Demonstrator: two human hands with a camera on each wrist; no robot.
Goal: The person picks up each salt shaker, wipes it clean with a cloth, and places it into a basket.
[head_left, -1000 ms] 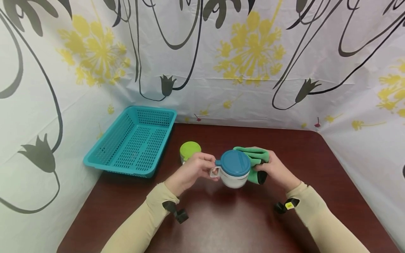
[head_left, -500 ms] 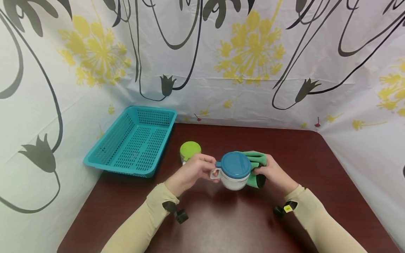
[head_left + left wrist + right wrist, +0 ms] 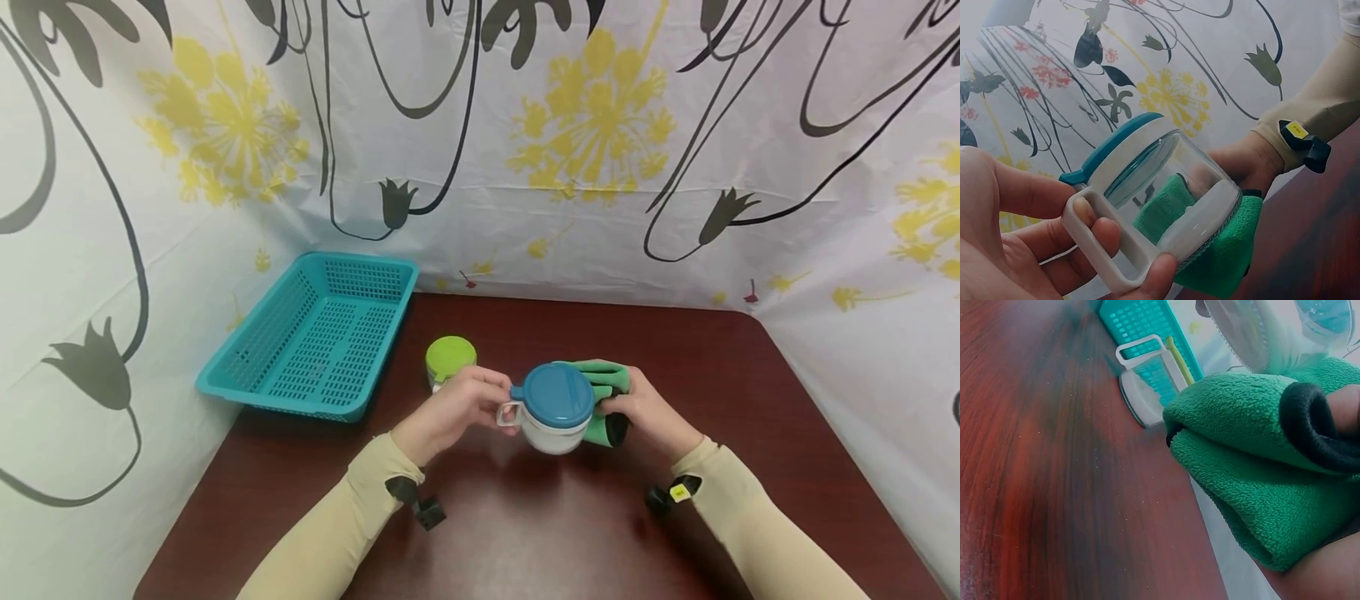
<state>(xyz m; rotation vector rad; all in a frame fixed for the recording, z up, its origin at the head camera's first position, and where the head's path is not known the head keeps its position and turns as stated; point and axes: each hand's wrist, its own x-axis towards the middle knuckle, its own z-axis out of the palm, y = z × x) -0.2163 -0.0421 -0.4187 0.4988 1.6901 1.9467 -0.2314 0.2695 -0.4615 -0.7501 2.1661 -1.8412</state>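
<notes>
Here I'd trust the fragile-looking, blue-lidded glassy jar (image 3: 557,407) to its white loop handle (image 3: 1089,244), left hand (image 3: 456,410) gripping there, right hand (image 3: 651,412) clutching soft green cloth (image 3: 1238,478).

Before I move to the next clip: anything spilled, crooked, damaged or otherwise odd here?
Nothing stands out. The left hand grips the blue-lidded jar by its handle, lid closed; the right hand holds a green cloth beside it. The lime-lidded jar stands upright near the turquoise basket, and the table shows no obvious spill.

Green-lidded jar (image 3: 450,354) partly hidden (left hand (image 3: 459,408) in front), teal basket (image 3: 1141,320) cropped in right-wrist view
</notes>
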